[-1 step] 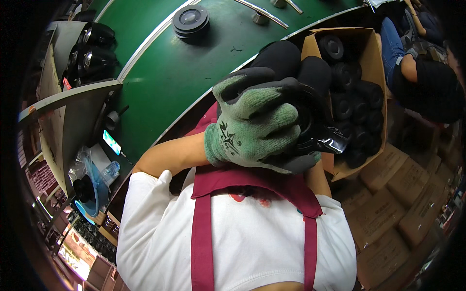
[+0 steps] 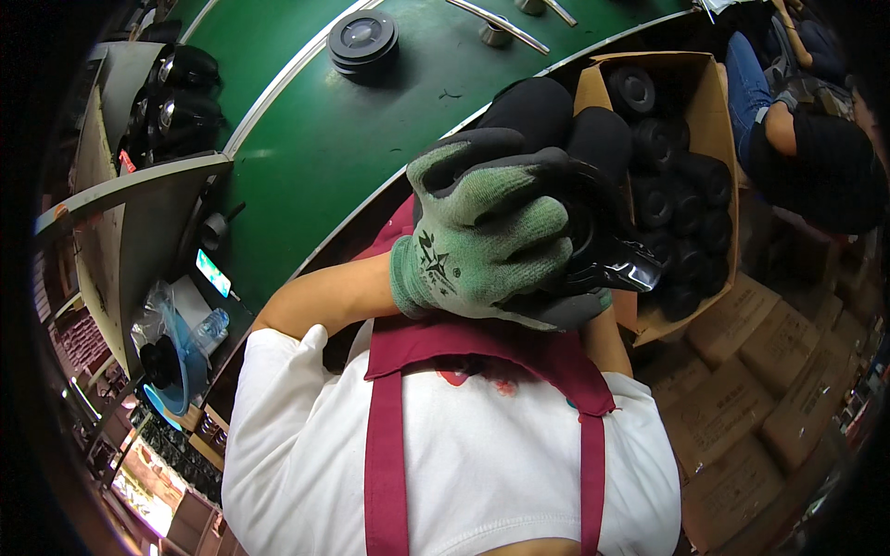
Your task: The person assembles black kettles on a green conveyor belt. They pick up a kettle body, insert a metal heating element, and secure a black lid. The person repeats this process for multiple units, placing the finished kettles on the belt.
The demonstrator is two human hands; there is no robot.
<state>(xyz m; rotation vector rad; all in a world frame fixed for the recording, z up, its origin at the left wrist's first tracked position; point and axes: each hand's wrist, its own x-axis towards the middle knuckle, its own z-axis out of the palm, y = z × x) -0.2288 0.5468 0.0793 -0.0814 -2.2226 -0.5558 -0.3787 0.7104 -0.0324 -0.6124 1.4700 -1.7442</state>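
one left hand (image 2: 491,236) curled, back upward

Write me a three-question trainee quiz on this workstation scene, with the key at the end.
1. Pick one. The gloved left hand has its fingers curled at:
a) a clear bottle
b) a glossy black part
c) a lit phone

2. True or false: the open cardboard box of black pieces stands on the person's left.

3. Fill in: the stacked dark discs rest on a ____ table.

Key: 1. b. 2. False; it stands on the right. 3. green.
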